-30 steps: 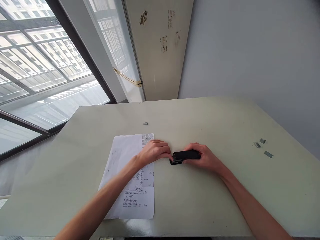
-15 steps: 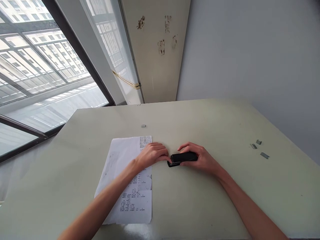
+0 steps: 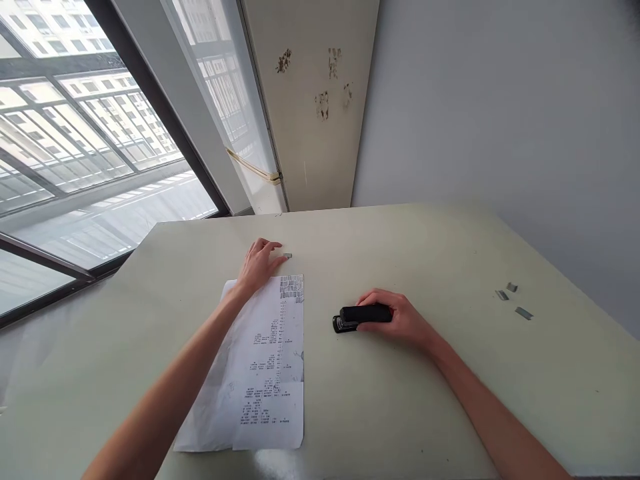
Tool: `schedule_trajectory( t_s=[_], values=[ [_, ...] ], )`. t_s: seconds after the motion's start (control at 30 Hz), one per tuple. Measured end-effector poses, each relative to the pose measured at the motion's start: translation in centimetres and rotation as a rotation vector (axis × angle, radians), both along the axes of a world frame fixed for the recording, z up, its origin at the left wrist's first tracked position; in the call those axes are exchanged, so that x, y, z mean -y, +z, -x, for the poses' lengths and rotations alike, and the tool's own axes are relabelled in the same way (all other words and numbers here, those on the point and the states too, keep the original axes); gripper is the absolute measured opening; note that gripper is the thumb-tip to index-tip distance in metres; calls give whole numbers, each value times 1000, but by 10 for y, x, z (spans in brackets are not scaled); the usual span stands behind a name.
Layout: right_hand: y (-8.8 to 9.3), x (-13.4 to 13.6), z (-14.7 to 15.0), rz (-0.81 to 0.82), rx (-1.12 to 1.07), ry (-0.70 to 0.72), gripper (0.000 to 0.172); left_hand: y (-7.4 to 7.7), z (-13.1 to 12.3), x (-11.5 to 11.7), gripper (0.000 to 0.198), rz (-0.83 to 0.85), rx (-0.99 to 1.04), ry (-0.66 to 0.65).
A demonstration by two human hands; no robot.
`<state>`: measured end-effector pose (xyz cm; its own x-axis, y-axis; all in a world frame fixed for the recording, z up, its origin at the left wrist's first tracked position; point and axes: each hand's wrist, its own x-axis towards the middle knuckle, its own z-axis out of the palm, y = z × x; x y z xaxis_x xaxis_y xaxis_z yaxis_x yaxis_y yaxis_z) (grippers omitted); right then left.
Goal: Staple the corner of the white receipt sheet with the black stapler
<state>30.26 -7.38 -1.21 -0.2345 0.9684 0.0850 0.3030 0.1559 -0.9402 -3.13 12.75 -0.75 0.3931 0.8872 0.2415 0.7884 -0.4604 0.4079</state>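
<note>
A black stapler [image 3: 356,316] lies on the pale green table [image 3: 410,373]. My right hand [image 3: 400,319] is wrapped over its right end and holds it down. My left hand [image 3: 260,261] has reached to the far side of the printed paper sheets [image 3: 260,363]. Its fingers are pinching toward a small grey strip of staples [image 3: 287,255], fingertips touching or almost touching it. Whether the strip is gripped I cannot make out. My left forearm lies across the left part of the paper.
Three small grey staple strips [image 3: 511,297] lie at the table's right side. A large window [image 3: 85,147] is at the left. A cream panel [image 3: 310,100] with peeled spots and a grey wall [image 3: 500,107] stand behind the table.
My left hand left the stapler's front end and moved up and left to the grey staple strip beyond the paper. The right hand stays on the stapler.
</note>
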Motion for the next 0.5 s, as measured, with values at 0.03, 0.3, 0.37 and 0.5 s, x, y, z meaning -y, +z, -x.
schedule_trajectory(
  t_s=[0.03, 0.3, 0.37, 0.5],
  values=[
    [0, 0, 0, 1, 3, 0, 26, -2, 0, -2, 33, 19, -8, 2],
    [1, 1, 0, 5, 18, -2, 27, -9, -9, 4, 25, 52, -24, -23],
    [1, 1, -1, 15, 16, 1, 28, -7, -8, 8, 27, 52, -28, -33],
    [1, 2, 0, 16, 20, -6, 28, -1, -6, 24, 34, 37, -24, -56]
  ],
)
